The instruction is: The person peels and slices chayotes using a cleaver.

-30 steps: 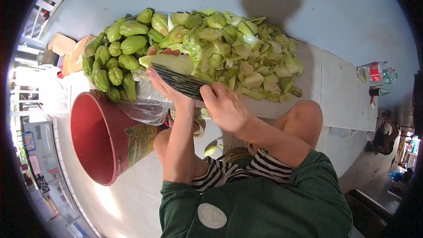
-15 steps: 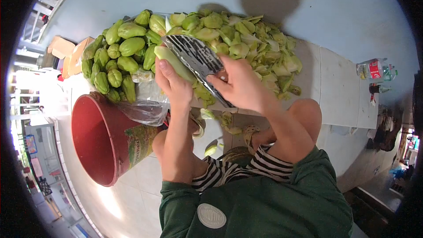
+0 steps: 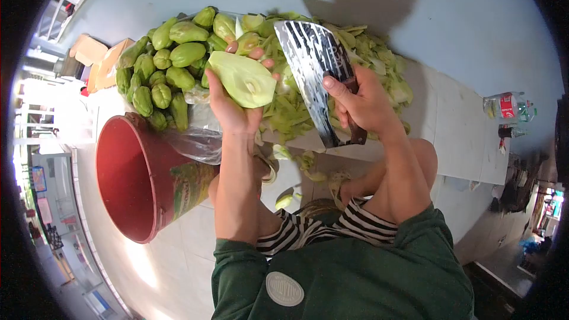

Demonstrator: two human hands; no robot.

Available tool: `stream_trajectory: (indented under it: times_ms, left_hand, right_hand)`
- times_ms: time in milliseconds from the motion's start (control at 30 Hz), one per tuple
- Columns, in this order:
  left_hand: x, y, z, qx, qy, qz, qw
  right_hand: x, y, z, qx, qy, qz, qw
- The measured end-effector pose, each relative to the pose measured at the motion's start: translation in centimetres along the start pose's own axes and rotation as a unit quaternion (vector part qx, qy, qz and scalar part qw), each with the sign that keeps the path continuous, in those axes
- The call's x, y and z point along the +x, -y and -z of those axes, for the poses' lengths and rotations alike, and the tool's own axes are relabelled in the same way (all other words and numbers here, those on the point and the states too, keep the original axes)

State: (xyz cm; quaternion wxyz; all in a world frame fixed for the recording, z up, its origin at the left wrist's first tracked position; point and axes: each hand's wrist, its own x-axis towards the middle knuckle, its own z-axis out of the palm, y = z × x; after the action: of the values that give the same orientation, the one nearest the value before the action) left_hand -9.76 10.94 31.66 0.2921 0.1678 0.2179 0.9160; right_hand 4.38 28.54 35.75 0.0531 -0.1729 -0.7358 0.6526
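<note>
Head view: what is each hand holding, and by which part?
Left hand: the pale cut chayote, cupped from underneath. Right hand: the broad knife, by its brown handle.

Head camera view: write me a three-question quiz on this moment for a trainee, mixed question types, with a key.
1. Multiple choice: what does the right hand hold?
A) a plastic bottle
B) a broad-bladed knife
C) a red bucket
2. True or false: the knife's blade is pressed against the pale green vegetable in the left hand.
3. Fill the blank: in the picture, the whole green vegetables are piled to the ____ of the heap of peelings.

Key: 1. B. 2. False; a gap shows between them. 3. left.
</note>
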Motion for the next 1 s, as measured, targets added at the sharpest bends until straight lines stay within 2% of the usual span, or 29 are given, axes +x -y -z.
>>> stream_trajectory:
  times_ms: [67, 133, 200, 267, 367, 500, 600, 700, 800, 933, 1000]
  left_hand:
    - [-0.3, -0.2, -0.2, 0.015, 0.004, -0.004, 1.0]
    - [-0.5, -0.2, -0.2, 0.029, 0.008, -0.005, 1.0]
    - [-0.6, -0.4, 0.2, 0.086, -0.044, -0.031, 0.995]
    - [-0.7, -0.6, 0.4, 0.075, -0.059, -0.032, 0.995]
    - [-0.6, -0.8, 0.4, 0.087, -0.1, -0.033, 0.991]
    - [-0.5, -0.6, 0.1, 0.114, -0.141, -0.03, 0.983]
    - [-0.5, -0.5, -0.2, 0.109, -0.128, -0.017, 0.986]
    - [-0.4, -0.4, -0.3, 0.116, -0.14, -0.029, 0.983]
    - [-0.7, -0.7, 0.5, 0.105, -0.113, -0.049, 0.987]
    - [-0.8, -0.6, 0.2, 0.103, -0.132, -0.062, 0.984]
    - [-0.9, -0.6, 0.3, 0.075, -0.088, -0.05, 0.992]
  right_hand:
    - [0.2, -0.7, -0.3, 0.042, 0.055, -0.026, 0.997]
    - [0.2, -0.7, -0.9, 0.037, 0.059, -0.03, 0.997]
    - [0.1, -0.6, -1.2, 0.031, 0.065, -0.035, 0.997]
    - [-0.1, -0.4, -1.2, 0.019, 0.079, -0.064, 0.995]
    - [-0.1, -1.2, -1.4, -0.013, 0.089, -0.042, 0.995]
    - [0.1, -1.4, -1.8, -0.002, 0.079, -0.034, 0.996]
    - [0.1, -1.1, -2.0, 0.001, 0.03, -0.05, 0.998]
    - [0.0, -0.8, -1.9, -0.046, 0.019, -0.039, 0.998]
    - [-0.6, -0.9, -2.0, -0.145, 0.027, 0.07, 0.987]
    - [-0.6, -1.1, -1.6, -0.126, 0.027, 0.076, 0.989]
    - [-0.6, -1.1, -1.3, -0.021, 0.064, -0.046, 0.997]
